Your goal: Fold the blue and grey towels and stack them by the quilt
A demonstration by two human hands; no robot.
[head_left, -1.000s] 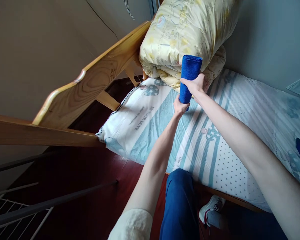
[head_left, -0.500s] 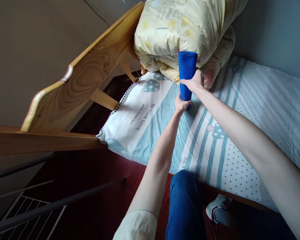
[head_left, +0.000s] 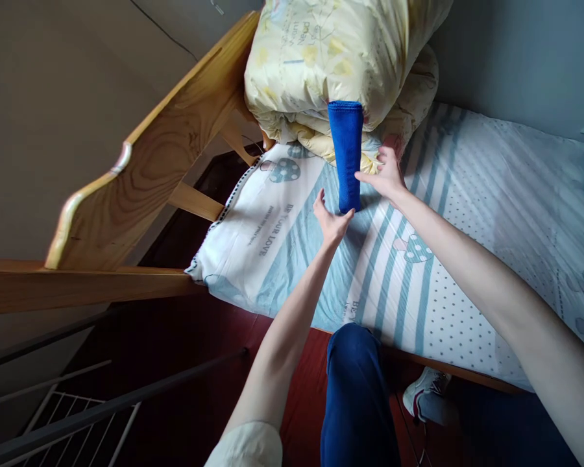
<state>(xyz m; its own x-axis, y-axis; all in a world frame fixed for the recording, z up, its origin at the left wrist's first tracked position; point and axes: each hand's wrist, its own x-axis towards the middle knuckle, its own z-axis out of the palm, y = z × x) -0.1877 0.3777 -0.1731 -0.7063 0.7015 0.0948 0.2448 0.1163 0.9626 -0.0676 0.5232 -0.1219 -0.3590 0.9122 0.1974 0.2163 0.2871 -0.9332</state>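
A blue folded or rolled towel [head_left: 346,152] stands upright on the patterned bed sheet [head_left: 316,279], close in front of the yellow quilt [head_left: 311,71]. At the towel's lower left, my left hand [head_left: 331,217] is open, its fingers spread and thumb near the bottom edge. My right hand [head_left: 387,175] is on the other side, also open, with the thumb pointing at the towel's right edge. Whether either thumb tip still touches the cloth, I cannot tell. Neither hand grips anything.
A wooden headboard [head_left: 160,149] rises at the left end of the bed. Dark metal bars [head_left: 126,389] and a white wire rack [head_left: 85,415] stand at lower left. My knee [head_left: 355,370] is against the bed's front edge, over a red-brown floor [head_left: 299,383].
Both hands have let go of the blue towel and spread apart to either side. The towel stays standing on the bed. The view has shifted slightly.
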